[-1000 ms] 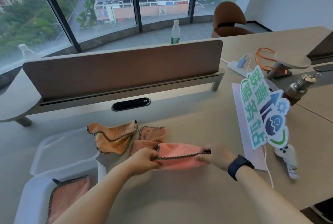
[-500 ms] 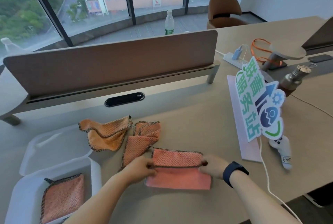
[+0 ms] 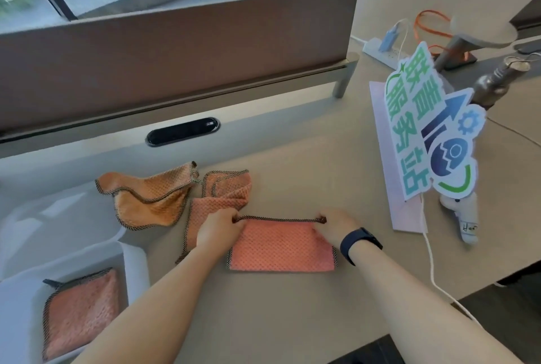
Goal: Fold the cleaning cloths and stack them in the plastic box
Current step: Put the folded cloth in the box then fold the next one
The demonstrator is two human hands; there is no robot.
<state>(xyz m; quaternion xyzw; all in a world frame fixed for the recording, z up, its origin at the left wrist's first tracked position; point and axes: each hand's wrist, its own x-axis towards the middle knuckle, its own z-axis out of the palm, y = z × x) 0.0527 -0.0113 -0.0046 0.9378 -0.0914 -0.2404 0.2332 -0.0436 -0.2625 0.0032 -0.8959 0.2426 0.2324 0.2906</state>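
Note:
A pink cleaning cloth (image 3: 281,246) with a dark stitched hem lies flat on the desk, folded in half into a rectangle. My left hand (image 3: 219,229) pinches its far left corner and my right hand (image 3: 333,226) pinches its far right corner. Behind my left hand lies a crumpled pink cloth (image 3: 222,194), and left of that a crumpled orange cloth (image 3: 149,196). The white plastic box (image 3: 134,264) stands at the lower left with one folded pink cloth (image 3: 82,311) lying flat inside it.
The box's clear lid (image 3: 58,217) lies behind the box. A brown divider panel (image 3: 175,50) runs along the back. At the right stand a green-and-blue sign (image 3: 427,135), a white cable (image 3: 433,273), a power strip (image 3: 383,52) and a metal bottle (image 3: 497,82).
The pink cloth, held up in the air a second ago, has been laid on the desk and folded in half. Both hands still hold its far corners.

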